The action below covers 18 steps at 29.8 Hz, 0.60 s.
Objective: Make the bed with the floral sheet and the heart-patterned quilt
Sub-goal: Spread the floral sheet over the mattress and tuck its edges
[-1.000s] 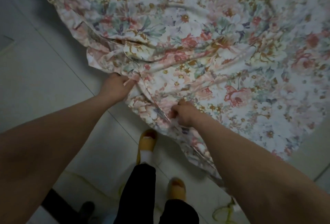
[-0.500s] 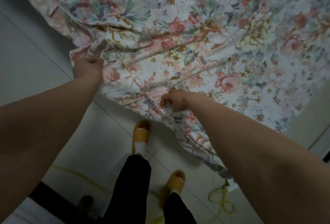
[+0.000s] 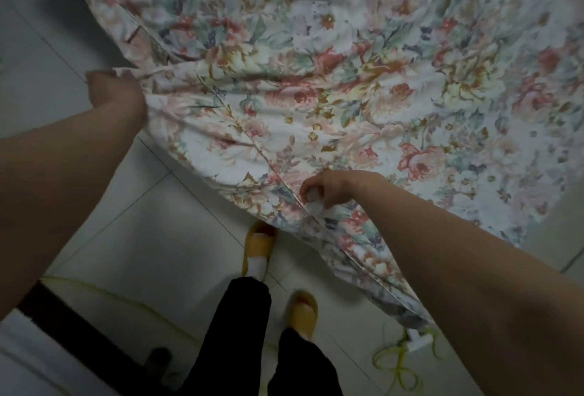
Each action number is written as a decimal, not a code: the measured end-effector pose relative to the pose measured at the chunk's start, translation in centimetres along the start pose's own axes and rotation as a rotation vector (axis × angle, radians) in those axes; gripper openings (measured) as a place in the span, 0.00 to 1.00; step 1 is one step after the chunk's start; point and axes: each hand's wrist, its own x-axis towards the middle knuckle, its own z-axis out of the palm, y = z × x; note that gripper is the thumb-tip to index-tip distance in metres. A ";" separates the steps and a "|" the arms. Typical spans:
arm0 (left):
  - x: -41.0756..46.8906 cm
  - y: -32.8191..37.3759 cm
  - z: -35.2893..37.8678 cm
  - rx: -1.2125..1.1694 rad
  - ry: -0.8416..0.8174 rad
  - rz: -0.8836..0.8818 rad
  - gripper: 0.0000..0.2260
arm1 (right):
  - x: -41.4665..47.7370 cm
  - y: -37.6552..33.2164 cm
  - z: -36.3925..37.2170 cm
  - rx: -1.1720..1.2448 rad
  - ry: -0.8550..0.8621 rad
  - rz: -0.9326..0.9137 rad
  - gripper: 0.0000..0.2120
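the sheet (image 3: 347,79), white with pink and red flowers, lies creased over the bed, its hem running diagonally from upper left to lower right. left hand (image 3: 113,89) and right hand (image 3: 328,188) each grip that hem.

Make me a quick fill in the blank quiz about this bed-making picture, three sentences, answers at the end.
1. The sheet gripped at its edge by the left hand and the right hand has a ____ pattern.
2. The slippers on the person's feet are coloured ____.
3. The trousers are coloured ____.

Missing words: floral; yellow; black.
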 end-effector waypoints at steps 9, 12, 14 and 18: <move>-3.1 2.3 -1.8 0.033 -0.464 -0.170 0.33 | -2.5 -4.4 -5.1 0.089 0.171 -0.042 0.37; -2.7 0.9 -2.1 0.119 -0.575 -0.213 0.13 | -2.3 -7.8 -7.0 0.027 0.274 -0.058 0.38; -2.3 0.0 -1.9 0.135 -0.595 -0.223 0.15 | -1.9 -9.7 -8.1 0.028 0.314 -0.091 0.37; -2.8 1.7 -5.2 -0.021 -0.925 -0.315 0.07 | 0.2 -16.2 -9.1 0.117 0.325 -0.066 0.40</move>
